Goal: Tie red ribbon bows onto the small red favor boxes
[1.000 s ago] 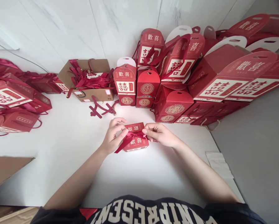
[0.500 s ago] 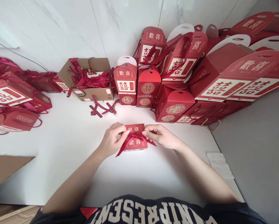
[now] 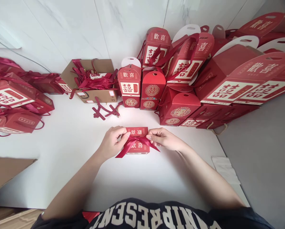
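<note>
Head view — forward and down, close over the white table point(image 3: 68, 149)

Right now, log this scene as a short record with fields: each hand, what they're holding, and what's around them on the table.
left hand: pinches the ribbon at the left side of the small red box
right hand: pinches the same ribbon at the right side
small red box: rests on the white table, ribbon across its top
behind: cardboard box full of ribbons, loose ribbons, stacked red boxes
far left: more red boxes
</note>
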Demonstrator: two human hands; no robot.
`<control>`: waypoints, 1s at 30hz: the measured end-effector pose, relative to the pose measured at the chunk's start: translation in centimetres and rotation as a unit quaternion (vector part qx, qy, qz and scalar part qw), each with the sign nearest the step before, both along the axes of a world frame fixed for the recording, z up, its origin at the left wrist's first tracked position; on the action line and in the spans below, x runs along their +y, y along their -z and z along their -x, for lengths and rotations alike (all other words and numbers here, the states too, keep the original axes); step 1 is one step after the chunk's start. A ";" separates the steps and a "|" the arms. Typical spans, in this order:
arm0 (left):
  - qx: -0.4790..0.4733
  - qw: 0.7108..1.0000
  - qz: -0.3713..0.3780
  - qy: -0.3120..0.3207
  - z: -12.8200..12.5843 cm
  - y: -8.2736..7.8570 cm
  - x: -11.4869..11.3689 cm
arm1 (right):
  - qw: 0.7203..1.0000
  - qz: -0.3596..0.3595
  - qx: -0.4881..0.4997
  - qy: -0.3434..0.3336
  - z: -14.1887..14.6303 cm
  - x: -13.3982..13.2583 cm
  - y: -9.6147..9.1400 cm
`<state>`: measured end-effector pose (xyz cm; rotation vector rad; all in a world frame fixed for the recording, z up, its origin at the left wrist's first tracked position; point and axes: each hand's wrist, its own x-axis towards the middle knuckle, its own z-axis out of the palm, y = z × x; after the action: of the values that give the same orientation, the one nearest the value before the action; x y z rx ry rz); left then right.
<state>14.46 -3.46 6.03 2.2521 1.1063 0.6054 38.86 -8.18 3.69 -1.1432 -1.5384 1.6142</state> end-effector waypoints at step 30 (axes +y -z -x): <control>-0.027 0.984 0.159 0.081 0.5 -0.2 0.3 | 0.965 -0.206 -0.102 0.130 1.4 0.1 -0.1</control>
<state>13.98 -3.20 6.22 2.0110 0.9100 0.3897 37.48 -8.03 3.79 -1.2386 -1.6710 0.9705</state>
